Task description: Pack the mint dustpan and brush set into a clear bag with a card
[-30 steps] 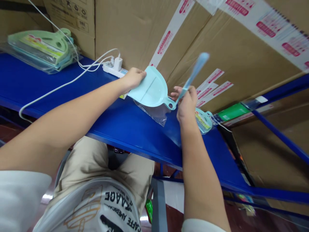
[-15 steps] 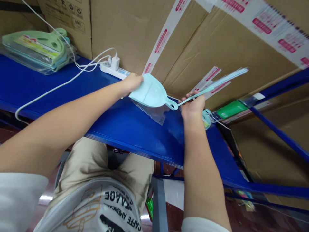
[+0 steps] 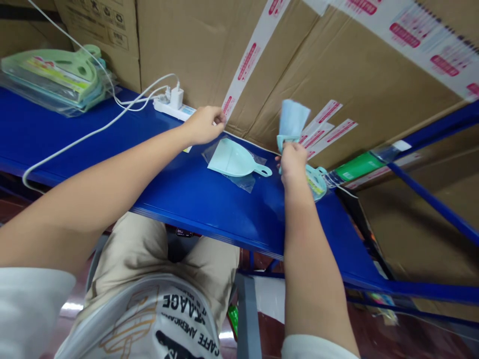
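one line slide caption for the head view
Right hand holding a brush bristles up, left hand near a dustpan lying on a plastic bag on a blue table.

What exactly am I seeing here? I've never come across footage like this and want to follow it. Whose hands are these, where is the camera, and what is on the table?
There is no machine here: these are a seated person's two bare hands. The camera is worn on their head, looking forward and down, so the arms reach away from you.

On the blue table lies a pale blue dustpan, on top of a clear bag. The right hand holds a brush with its bristles up. The left hand hovers near the dustpan; nothing can be seen in it.

Further left are a white power strip and some wrapped green and blue dustpans. Cardboard stands behind.
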The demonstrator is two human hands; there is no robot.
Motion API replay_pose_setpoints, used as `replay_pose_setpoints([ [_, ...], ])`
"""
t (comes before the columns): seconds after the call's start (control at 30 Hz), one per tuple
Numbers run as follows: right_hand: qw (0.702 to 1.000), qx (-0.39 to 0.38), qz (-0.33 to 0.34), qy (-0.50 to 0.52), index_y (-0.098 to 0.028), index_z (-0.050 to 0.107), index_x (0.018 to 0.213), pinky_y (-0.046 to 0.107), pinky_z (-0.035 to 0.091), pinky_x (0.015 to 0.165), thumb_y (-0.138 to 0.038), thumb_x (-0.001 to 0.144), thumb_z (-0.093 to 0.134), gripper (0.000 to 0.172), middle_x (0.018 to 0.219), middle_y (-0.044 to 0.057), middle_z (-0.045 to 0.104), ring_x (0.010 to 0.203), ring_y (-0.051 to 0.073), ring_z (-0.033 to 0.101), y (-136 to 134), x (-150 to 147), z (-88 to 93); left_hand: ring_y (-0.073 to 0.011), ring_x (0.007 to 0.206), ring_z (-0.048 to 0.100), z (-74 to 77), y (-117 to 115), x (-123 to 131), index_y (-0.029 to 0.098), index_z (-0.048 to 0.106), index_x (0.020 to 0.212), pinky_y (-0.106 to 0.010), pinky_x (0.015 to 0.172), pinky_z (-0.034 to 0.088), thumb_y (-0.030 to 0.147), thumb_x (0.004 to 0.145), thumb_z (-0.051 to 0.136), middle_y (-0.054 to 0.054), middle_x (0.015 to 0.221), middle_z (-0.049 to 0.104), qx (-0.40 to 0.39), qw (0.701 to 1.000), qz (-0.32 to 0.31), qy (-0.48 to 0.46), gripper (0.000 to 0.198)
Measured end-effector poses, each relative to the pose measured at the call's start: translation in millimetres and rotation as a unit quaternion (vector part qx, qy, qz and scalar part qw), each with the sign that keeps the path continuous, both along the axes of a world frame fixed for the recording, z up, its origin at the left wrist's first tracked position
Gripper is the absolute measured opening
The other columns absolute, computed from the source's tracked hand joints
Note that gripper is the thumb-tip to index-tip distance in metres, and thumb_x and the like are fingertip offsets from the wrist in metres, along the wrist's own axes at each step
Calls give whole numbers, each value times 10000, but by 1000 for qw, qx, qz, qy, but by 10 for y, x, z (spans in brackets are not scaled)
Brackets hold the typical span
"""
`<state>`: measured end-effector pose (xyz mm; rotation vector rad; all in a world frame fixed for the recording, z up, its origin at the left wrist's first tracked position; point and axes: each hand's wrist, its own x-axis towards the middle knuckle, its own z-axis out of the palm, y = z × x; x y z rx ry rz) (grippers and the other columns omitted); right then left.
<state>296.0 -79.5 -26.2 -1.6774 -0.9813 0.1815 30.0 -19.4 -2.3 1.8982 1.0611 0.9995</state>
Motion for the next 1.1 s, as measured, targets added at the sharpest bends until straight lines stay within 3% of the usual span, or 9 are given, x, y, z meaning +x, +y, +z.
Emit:
replay_pose_setpoints([
  [0.1, 993, -58, -23, -101, -282, 484, 632, 400, 532, 763, -353, 795, 656, 248, 590, -18, 491, 721, 250, 595, -6, -1, -5, -270, 1139, 717, -42, -55, 60, 230, 785, 897, -343, 1067, 511, 196, 774, 677, -45, 931, 778, 84, 986, -68, 130, 167],
  [0.27, 982, -141, 36, -123, -276, 515, 609, 413, 501, 820, -321, 831, 608, 244, 641, 31, 563, 781, 285, 618, -1, -46, -4, -283, 1080, 753, -140, -105, 121, 261, 761, 733, -353, 1057, 505, 229, 740, 697, -41, 806, 776, 100, 955, -166, 225, 72],
  [0.37, 980, -131, 33, -147, -277, 510, 627, 406, 489, 808, -364, 830, 593, 236, 647, 26, 560, 774, 277, 596, -39, -89, 23, -289, 1084, 754, -115, -99, 142, 241, 758, 780, -363, 1028, 529, 296, 809, 716, -65, 837, 775, 61, 980, -116, 148, 75],
  [0.43, 981, -86, 39, -170, -275, 524, 657, 398, 489, 800, -397, 830, 577, 218, 661, 15, 564, 781, 266, 580, -88, -141, 52, -284, 1050, 763, -54, -98, 156, 213, 761, 903, -370, 958, 568, 413, 915, 666, -95, 899, 783, -15, 997, -71, 34, 221],
  [0.53, 976, -37, 70, -202, -266, 586, 703, 391, 492, 799, -414, 815, 578, 185, 667, 3, 570, 787, 254, 575, -175, -267, 92, -292, 1015, 783, 56, -113, 152, 189, 738, 1086, -371, 860, 607, 611, 1010, 504, -134, 979, 797, -153, 979, -64, -119, 488],
  [0.63, 971, -34, 93, -219, -257, 641, 747, 408, 507, 822, -371, 779, 591, 129, 685, 5, 599, 777, 254, 595, -239, -404, 103, -307, 1043, 788, 119, -144, 124, 196, 746, 1128, -366, 829, 622, 683, 1015, 447, -141, 989, 811, -220, 957, -95, -162, 583],
  [0.83, 959, -39, 92, -266, -244, 686, 797, 484, 526, 926, -290, 734, 633, 94, 848, 77, 709, 917, 324, 665, -234, -497, 52, -270, 980, 797, 82, -218, 141, 180, 788, 1050, -353, 805, 633, 278, 908, 754, -110, 942, 820, -227, 961, -98, -126, 176],
  [0.97, 951, -57, 65, -296, -230, 720, 852, 523, 528, 966, -282, 724, 637, 161, 968, 122, 757, 994, 362, 681, -227, -507, 41, -240, 922, 797, 33, -232, 173, 171, 786, 1098, -333, 794, 637, 146, 808, 844, -74, 906, 810, -234, 962, -101, -93, 296],
  [1.1, 949, -71, 68, -299, -217, 730, 862, 499, 539, 942, -271, 717, 626, 187, 909, 99, 745, 924, 329, 685, -251, -541, 76, -212, 929, 792, 3, -227, 196, 158, 779, 1109, -300, 800, 635, 63, 825, 796, -64, 940, 804, -221, 964, -99, -111, 300],
])
